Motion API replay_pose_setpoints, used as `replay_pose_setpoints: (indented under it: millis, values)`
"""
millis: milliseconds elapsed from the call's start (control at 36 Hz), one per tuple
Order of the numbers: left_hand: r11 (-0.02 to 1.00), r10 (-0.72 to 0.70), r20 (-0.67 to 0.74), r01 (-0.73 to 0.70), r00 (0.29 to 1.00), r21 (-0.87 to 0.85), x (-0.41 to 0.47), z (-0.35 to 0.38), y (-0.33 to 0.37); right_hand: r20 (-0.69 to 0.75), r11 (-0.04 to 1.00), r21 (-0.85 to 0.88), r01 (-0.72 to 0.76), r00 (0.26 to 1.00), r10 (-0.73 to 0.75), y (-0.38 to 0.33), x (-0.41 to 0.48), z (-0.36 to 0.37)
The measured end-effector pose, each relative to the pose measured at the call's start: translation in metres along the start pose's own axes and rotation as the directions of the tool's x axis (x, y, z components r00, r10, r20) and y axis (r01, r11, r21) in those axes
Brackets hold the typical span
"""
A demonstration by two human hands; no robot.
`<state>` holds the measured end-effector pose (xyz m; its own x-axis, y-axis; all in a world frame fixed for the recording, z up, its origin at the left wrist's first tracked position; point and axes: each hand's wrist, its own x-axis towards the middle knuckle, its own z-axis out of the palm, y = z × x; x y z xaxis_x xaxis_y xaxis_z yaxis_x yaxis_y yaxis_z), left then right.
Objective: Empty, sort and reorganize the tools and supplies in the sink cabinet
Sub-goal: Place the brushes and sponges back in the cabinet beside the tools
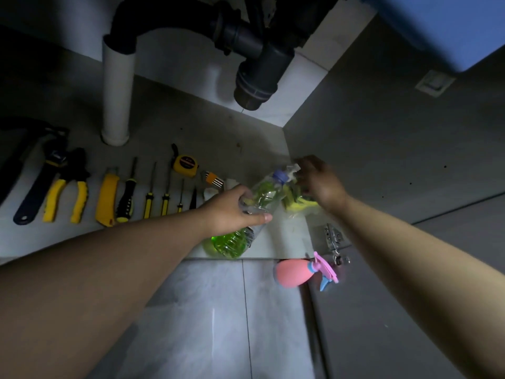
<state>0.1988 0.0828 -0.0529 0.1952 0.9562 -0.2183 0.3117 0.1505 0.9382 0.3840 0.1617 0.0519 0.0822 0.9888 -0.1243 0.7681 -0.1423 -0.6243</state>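
Both my arms are bare and reach forward from the lower frame edge, converging. Left forearm comes in from the lower left, straight, wrist in line. My left hand [235,207] is palm-down with its back toward me. Its fingers are wrapped over the bottle [266,191] at mid-body, and the thumb lies along the near side with its tip visible. Right forearm comes in from the lower right, angled inward, wrist bent slightly down. My right hand [319,181] is just beyond the left, back up, fingers curled downward by the bottle's neck end. It is motion-blurred, so I cannot tell whether it grips anything. The hands are close but not touching.
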Motion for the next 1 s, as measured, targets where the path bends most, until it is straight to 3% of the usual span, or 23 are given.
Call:
replay_pose_setpoints:
  millis: [56, 139, 361, 472, 556, 750, 1000]
  values:
    - [1.000, 0.005, 0.025, -0.005, 1.000, 0.002, -0.001, 0.005, 0.003, 0.164, 0.997, 0.059, -0.044, 0.986, 0.034, -0.013, -0.022, -0.012]
    - [0.999, 0.035, 0.036, -0.035, 0.999, 0.005, -0.004, 0.013, 0.008, 0.309, 0.994, -0.100, 0.055, 0.951, -0.022, -0.018, -0.048, -0.025]
    - [0.996, 0.062, 0.145, -0.071, 0.987, 0.057, -0.006, 0.028, 0.015, 0.288, 1.000, 0.013, 0.007, 0.958, -0.010, -0.002, -0.066, -0.041]
    - [0.996, 0.055, 0.180, -0.068, 0.982, 0.065, 0.000, 0.031, 0.011, 0.259, 0.999, -0.037, 0.009, 0.966, 0.001, 0.007, -0.062, -0.046]
    - [0.982, 0.027, 0.119, -0.049, 0.993, 0.180, 0.005, 0.028, 0.008, 0.224, 0.992, -0.129, 0.012, 0.974, 0.018, 0.017, -0.056, -0.052]
    - [0.951, 0.014, 0.036, -0.025, 0.999, 0.308, 0.004, 0.019, 0.003, 0.041, 0.870, -0.494, 0.007, 0.999, 0.016, 0.051, -0.031, -0.062]
    - [0.902, 0.050, 0.003, -0.047, 0.999, 0.430, 0.000, 0.021, 0.003, -0.216, 0.853, -0.490, -0.177, 0.973, 0.078, 0.091, -0.014, -0.058]
